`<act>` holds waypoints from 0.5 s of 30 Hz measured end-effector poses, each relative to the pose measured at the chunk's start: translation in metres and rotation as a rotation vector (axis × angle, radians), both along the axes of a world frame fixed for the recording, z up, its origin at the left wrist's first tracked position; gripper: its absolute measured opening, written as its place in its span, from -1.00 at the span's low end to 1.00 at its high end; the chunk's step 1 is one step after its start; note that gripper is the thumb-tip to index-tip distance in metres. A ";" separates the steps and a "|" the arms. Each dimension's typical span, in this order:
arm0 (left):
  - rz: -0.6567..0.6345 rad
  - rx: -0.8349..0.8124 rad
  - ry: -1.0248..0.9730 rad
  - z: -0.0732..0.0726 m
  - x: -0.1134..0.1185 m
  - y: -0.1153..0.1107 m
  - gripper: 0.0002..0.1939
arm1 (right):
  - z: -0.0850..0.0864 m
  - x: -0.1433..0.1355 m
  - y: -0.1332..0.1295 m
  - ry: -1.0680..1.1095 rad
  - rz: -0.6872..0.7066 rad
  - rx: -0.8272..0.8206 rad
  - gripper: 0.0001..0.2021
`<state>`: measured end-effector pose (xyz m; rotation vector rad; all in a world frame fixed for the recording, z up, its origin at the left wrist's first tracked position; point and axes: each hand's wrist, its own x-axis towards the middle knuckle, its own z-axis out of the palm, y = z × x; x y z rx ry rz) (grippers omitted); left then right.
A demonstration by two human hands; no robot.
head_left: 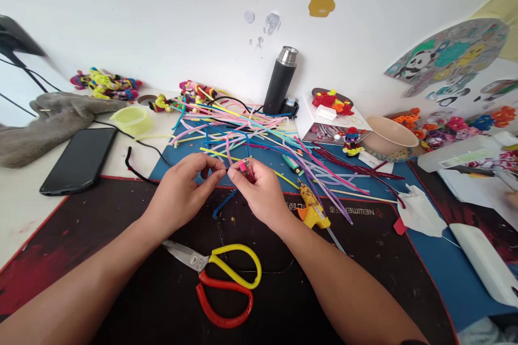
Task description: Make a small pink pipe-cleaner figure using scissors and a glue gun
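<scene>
Near the middle of the view my two hands meet fingertip to fingertip above the dark mat [162,302]. My left hand [186,183] is closed in a pinch, and what sits between its fingertips is too small to name. My right hand [259,191] is curled round a small pink and dark red object [246,170], its thumb and finger touching the left fingertips. Scissors [199,261] with one yellow and one red handle lie below the hands. A yellow glue gun [313,210] rests right of my right hand.
Colourful pipe cleaners [226,118] are heaped behind the hands, near a black flask [280,81]. A phone [80,160] lies at left. At right are a white box [307,124], a beige bowl [390,135] and a crumpled tissue [421,213].
</scene>
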<state>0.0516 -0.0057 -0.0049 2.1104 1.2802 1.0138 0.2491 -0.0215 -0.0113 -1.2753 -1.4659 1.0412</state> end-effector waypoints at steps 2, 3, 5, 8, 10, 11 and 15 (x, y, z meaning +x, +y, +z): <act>0.011 -0.047 -0.035 0.001 0.001 0.000 -0.82 | 0.002 0.002 -0.001 0.028 0.005 -0.006 -0.74; 0.014 -0.064 -0.048 0.002 0.001 -0.001 -0.81 | 0.002 0.003 -0.002 0.044 0.008 -0.014 -0.73; 0.014 -0.087 -0.061 0.004 0.002 -0.001 -0.79 | 0.002 0.005 -0.003 0.071 0.007 -0.041 -0.71; 0.016 -0.098 -0.060 0.005 0.003 -0.001 -0.78 | 0.000 0.007 -0.004 0.101 -0.004 -0.074 -0.68; 0.016 -0.093 -0.058 0.006 0.003 -0.002 -0.79 | -0.001 0.007 -0.005 0.111 -0.005 -0.083 -0.67; 0.014 -0.090 -0.058 0.006 0.003 -0.002 -0.79 | -0.002 0.007 -0.005 0.115 -0.004 -0.083 -0.68; 0.001 -0.086 -0.054 0.007 0.003 -0.002 -0.80 | -0.002 0.005 -0.007 0.117 0.001 -0.073 -0.70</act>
